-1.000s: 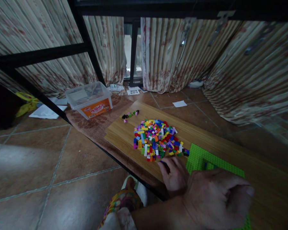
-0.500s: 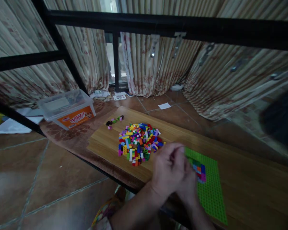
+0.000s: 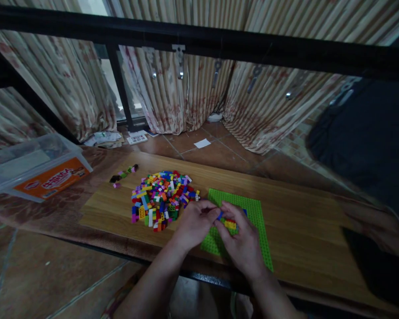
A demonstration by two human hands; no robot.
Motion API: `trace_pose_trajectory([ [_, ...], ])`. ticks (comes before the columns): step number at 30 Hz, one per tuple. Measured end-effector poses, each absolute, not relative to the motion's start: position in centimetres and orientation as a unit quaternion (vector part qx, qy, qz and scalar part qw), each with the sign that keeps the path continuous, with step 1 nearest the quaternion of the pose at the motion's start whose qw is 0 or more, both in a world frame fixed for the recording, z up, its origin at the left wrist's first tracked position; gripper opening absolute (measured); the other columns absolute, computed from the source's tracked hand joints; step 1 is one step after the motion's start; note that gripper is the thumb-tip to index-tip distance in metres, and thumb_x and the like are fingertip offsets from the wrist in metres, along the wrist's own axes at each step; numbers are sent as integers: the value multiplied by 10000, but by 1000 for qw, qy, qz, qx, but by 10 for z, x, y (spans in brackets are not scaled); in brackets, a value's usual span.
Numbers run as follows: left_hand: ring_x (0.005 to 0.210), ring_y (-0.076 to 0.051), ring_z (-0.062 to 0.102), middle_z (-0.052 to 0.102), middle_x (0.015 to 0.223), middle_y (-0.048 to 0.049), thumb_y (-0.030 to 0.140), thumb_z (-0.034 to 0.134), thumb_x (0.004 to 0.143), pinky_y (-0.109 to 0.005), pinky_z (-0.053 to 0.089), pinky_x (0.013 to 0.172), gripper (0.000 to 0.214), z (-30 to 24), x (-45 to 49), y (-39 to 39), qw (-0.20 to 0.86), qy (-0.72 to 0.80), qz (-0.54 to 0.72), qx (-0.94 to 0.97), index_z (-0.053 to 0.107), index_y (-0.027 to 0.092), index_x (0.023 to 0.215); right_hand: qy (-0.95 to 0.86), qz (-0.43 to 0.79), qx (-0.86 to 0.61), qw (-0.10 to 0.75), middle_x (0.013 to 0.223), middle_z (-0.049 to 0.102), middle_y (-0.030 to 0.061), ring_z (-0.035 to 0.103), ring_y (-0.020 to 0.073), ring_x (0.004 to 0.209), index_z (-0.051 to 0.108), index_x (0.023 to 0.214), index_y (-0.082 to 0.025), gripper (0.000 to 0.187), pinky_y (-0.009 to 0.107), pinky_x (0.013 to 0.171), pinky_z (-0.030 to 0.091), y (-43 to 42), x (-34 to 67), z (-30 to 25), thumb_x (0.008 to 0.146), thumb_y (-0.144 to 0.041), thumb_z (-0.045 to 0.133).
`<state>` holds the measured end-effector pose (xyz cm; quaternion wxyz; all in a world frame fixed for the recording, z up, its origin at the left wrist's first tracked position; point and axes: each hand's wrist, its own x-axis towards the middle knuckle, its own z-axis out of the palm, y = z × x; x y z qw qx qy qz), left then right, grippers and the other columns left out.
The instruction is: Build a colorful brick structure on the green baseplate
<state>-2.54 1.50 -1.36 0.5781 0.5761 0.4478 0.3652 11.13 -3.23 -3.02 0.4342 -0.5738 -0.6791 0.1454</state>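
Note:
Over the green baseplate (image 3: 252, 206), my left hand (image 3: 194, 223) pinches a small blue brick (image 3: 220, 215) between thumb and fingertips. My right hand (image 3: 242, 239) meets it from the other side, its thumb and index finger curled about the same brick. Just below the fingers, a yellow brick (image 3: 230, 225) and some red show among built bricks on the plate; my right hand hides part of them. To the left of my hands lies a heap of loose coloured bricks (image 3: 162, 197).
A wooden board (image 3: 305, 226) carries the plate and heap. A few dark, green and pink bricks (image 3: 122, 175) lie at its far left. Beyond them stands a clear plastic box (image 3: 53, 177) with an orange label. A dark bar (image 3: 199, 33) crosses before the curtains. Someone's dark clothing (image 3: 362, 128) is at right.
The view has swung to the right. My hands, clasped close together and blurred before, have drawn apart slightly and now hold the blue brick at their fingertips above the plate.

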Motion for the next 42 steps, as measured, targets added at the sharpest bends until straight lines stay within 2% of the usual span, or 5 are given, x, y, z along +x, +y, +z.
trace_pose_trajectory([
  [10,538,-103,503,593,579,12,307,533,780,-205,382,533,234,-12,-34,20,555,482,276,619,662,141,677,-662,267,-565,413,1055,713,66,692,191,930,537,1271,-247,421,357,851,561,-43,132,-29,857,-284,603],
  [16,653,-151,580,677,685,-16,266,503,806,-239,395,621,237,-2,-60,31,316,603,171,712,721,180,766,-515,265,-659,480,967,719,84,687,212,860,673,1008,-189,282,371,804,557,-40,193,-34,809,-386,640],
  [25,873,-271,666,730,896,-94,306,524,808,-309,464,736,264,-6,-71,26,130,682,15,719,708,219,976,-516,327,-682,400,872,727,53,671,200,777,717,967,-204,242,365,730,538,-49,221,-48,785,-341,635],
  [34,857,-258,651,697,910,-69,266,462,882,-320,460,745,235,-2,-53,19,101,647,106,749,673,188,950,-540,369,-646,394,886,738,34,677,188,827,712,911,-209,176,351,795,526,-50,201,-35,777,-272,618],
  [42,800,-150,630,672,981,-34,172,552,849,-266,494,739,252,-25,12,-10,326,447,241,797,649,223,1076,-521,401,-624,422,896,728,41,673,188,842,684,912,-199,183,342,789,527,-49,198,-37,774,-307,633],
])
